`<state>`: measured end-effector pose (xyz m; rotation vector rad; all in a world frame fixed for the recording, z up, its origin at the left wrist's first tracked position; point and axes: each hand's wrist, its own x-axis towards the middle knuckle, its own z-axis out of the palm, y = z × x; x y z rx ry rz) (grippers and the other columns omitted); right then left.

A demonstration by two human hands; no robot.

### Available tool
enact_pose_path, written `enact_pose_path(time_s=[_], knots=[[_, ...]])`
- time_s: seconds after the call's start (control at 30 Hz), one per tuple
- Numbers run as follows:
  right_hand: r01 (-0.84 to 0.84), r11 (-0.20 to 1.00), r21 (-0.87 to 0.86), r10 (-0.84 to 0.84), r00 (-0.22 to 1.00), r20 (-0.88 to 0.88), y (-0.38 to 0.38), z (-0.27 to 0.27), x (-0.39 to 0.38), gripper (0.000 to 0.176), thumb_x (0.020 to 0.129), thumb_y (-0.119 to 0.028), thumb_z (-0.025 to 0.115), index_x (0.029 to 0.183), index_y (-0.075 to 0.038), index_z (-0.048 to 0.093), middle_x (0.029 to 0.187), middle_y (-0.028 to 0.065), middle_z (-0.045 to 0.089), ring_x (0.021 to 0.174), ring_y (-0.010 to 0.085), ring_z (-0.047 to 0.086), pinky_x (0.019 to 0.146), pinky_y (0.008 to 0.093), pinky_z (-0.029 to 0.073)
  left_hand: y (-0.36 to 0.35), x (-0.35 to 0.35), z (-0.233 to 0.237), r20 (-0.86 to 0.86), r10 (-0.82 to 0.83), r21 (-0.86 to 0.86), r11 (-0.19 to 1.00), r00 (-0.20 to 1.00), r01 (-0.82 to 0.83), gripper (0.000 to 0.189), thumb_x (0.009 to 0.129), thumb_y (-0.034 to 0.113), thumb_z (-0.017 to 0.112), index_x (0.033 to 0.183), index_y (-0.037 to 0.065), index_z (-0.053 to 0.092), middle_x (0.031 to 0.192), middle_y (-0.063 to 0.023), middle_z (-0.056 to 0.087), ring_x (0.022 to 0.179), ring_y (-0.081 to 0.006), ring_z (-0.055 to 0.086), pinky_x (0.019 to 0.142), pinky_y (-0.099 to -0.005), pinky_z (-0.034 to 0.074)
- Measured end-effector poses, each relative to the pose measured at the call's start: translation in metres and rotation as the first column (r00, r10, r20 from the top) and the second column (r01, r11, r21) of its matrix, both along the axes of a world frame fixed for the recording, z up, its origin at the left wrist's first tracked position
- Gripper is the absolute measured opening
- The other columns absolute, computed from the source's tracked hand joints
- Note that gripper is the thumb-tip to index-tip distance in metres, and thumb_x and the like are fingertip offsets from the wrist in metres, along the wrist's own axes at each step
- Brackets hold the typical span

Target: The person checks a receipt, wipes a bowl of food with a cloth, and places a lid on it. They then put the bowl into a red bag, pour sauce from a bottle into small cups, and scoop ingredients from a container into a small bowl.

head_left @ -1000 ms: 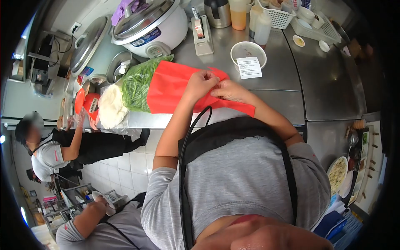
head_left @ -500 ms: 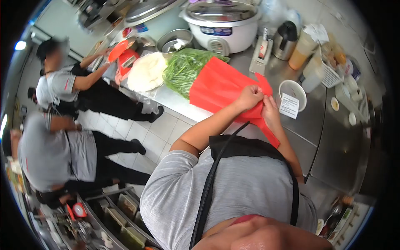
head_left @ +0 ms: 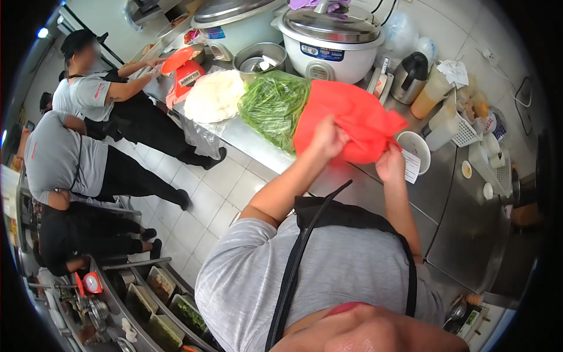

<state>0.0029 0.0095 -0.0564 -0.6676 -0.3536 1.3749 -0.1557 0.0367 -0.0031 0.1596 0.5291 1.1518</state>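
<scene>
A red cloth-like carrier bag (head_left: 358, 102) is stretched between my two hands over the steel counter. My left hand (head_left: 332, 138) is closed on its near side, with a fold of the cloth pulled up there. At the bag's right corner, my right hand (head_left: 391, 164) pinches the gathered edge. Close to the right hand stand a round white container (head_left: 417, 148) and a printed slip of paper (head_left: 410, 166). Left of the bag, and touching or partly under it, lies a clear plastic bag of green leafy vegetables (head_left: 272, 108).
Behind the bag stands a large rice cooker (head_left: 328, 50), with a metal bowl (head_left: 258, 61) beside it. A thermos jug (head_left: 409, 78) and sauce bottles (head_left: 431, 94) line the back right. At left, co-workers (head_left: 88, 97) stand by the counter near a red scale (head_left: 186, 73).
My hands have moved apart, the left one going left and the right one slightly down. The red bag has spread out and shifted. The view has tilted a little.
</scene>
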Motion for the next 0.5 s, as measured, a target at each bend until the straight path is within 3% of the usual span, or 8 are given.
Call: enact_pose_path(time_s=[0.03,0.1,0.17,0.2,0.27,0.37,0.43,0.5], knots=[[-0.079,0.994,-0.080,0.072,0.994,-0.085,0.005,-0.003,0.016,0.027,0.083,-0.016,0.039,0.105,-0.002,0.045,0.111,0.0103,0.048,0.099,0.0243,0.048,0.083,0.0388,0.040,0.004,-0.010,0.010,0.010,0.047,-0.086,0.995,0.999,-0.046,0.011,0.080,0.015,0.037,0.079,0.007,0.044,0.072,-0.0085,0.050,0.060,-0.0204,0.051,0.057,-0.0372,0.046],[-0.175,0.984,0.039,0.178,0.980,-0.093,0.013,0.005,0.055,0.027,0.083,-0.016,0.040,0.105,-0.002,0.045,0.109,0.0096,0.049,0.098,0.0241,0.049,0.083,0.0389,0.040,0.037,-0.059,-0.058,-0.210,-0.044,0.247,0.964,0.977,0.097,0.014,0.081,0.018,0.036,0.081,0.006,0.043,0.073,-0.0090,0.049,0.065,-0.0234,0.052,0.065,-0.0421,0.046],[-0.192,0.975,0.113,0.201,0.977,-0.073,0.015,0.018,0.075,0.027,0.082,-0.018,0.041,0.104,-0.002,0.046,0.107,0.0093,0.051,0.098,0.0236,0.049,0.083,0.0387,0.040,0.028,-0.083,-0.046,-0.228,0.194,0.071,0.981,0.954,-0.182,0.020,0.084,0.021,0.032,0.079,0.005,0.042,0.073,-0.0090,0.048,0.072,-0.0241,0.051,0.075,-0.0411,0.043],[-0.165,0.978,0.130,0.173,0.983,-0.054,0.015,0.025,0.080,0.028,0.082,-0.019,0.043,0.104,-0.002,0.046,0.107,0.0094,0.051,0.097,0.0233,0.050,0.083,0.0383,0.040,0.029,-0.090,-0.049,-0.237,0.141,0.033,0.990,0.961,-0.137,0.017,0.084,0.018,0.032,0.074,0.006,0.040,0.070,-0.0072,0.047,0.068,-0.0217,0.050,0.072,-0.0387,0.044],[-0.132,0.977,0.167,0.137,0.990,-0.019,0.019,0.035,0.079,0.031,0.083,-0.023,0.043,0.104,-0.001,0.045,0.107,0.0096,0.051,0.097,0.0223,0.050,0.083,0.0377,0.040,0.041,-0.108,-0.096,-0.217,0.221,0.115,0.973,0.951,-0.200,0.018,0.082,0.013,0.035,0.094,0.001,0.042,0.078,-0.0072,0.044,0.064,-0.0198,0.047,0.064,-0.0353,0.044],[-0.103,0.985,0.139,0.097,0.994,0.053,0.023,0.048,0.055,0.036,0.083,-0.028,0.044,0.106,0.000,0.045,0.108,0.0096,0.050,0.098,0.0208,0.049,0.085,0.0365,0.039,0.042,-0.105,-0.080,-0.673,0.429,0.418,0.893,0.602,-0.169,0.028,0.078,0.011,0.042,0.104,0.000,0.036,0.085,-0.0092,0.042,0.073,-0.0208,0.043,0.073,-0.0344,0.038],[-0.041,0.998,0.049,0.036,0.994,0.108,0.028,0.062,0.039,0.033,0.083,-0.027,0.047,0.103,-0.001,0.046,0.105,0.0091,0.052,0.097,0.0201,0.050,0.084,0.0351,0.040,0.026,-0.094,-0.030,-0.569,0.822,0.822,0.569,-0.010,-0.030,0.042,0.071,0.011,0.051,0.107,-0.001,0.034,0.096,-0.0128,0.038,0.086,-0.0224,0.039,0.079,-0.0342,0.032],[-0.065,0.996,0.064,0.049,0.972,0.230,0.029,0.074,0.020,0.029,0.082,-0.024,0.049,0.101,-0.002,0.048,0.102,0.0085,0.053,0.095,0.0188,0.051,0.083,0.0332,0.041,-0.008,-0.065,0.033,-0.345,0.938,0.898,0.327,0.011,0.295,0.049,0.066,0.012,0.055,0.108,0.000,0.033,0.105,-0.0175,0.032,0.097,-0.0269,0.033,0.083,-0.0369,0.028]])
